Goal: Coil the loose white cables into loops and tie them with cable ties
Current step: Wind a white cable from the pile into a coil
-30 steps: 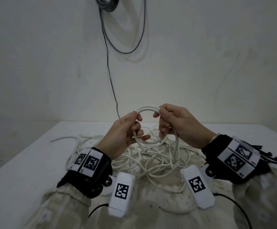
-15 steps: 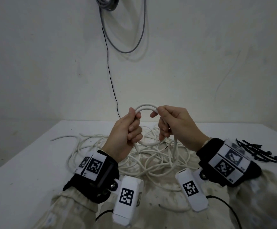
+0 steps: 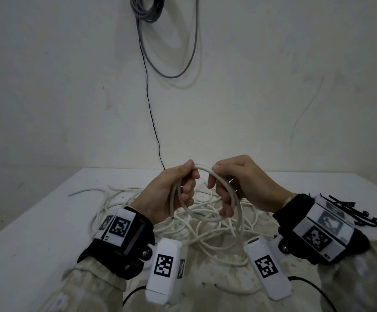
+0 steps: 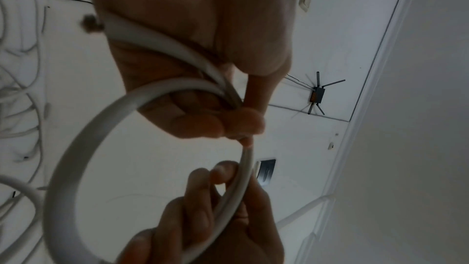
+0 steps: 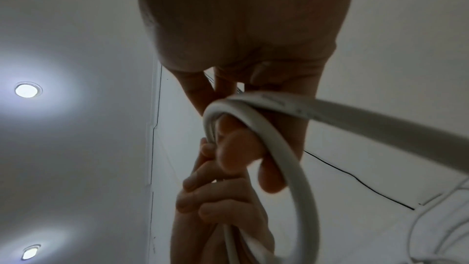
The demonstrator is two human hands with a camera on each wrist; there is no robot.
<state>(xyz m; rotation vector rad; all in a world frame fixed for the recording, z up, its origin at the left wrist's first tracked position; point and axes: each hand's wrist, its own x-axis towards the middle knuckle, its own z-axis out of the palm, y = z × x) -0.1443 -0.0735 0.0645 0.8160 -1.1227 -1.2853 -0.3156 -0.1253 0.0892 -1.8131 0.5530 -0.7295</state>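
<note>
Both hands hold a small loop of white cable (image 3: 205,216) above the table. My left hand (image 3: 171,192) grips the loop's left side, where two strands and the cable's cut end (image 3: 171,213) pass through its curled fingers. My right hand (image 3: 234,183) pinches the loop's top right, its fingers hooked through the ring. In the left wrist view the white cable (image 4: 83,144) curves from the left hand (image 4: 203,95) to the right hand (image 4: 223,208). The right wrist view shows the cable (image 5: 291,158) wrapped round the right hand's fingers (image 5: 236,148). A loose tangle of white cable (image 3: 207,237) lies on the table below.
Black cable ties (image 3: 354,212) lie in a small heap on the white table (image 3: 37,221) at the right. A grey cable coil (image 3: 147,10) and a thin black wire (image 3: 148,97) hang on the wall behind.
The hands have drawn closer together and the loop has closed into a fuller ring, with a second strand gathered into the left hand.
</note>
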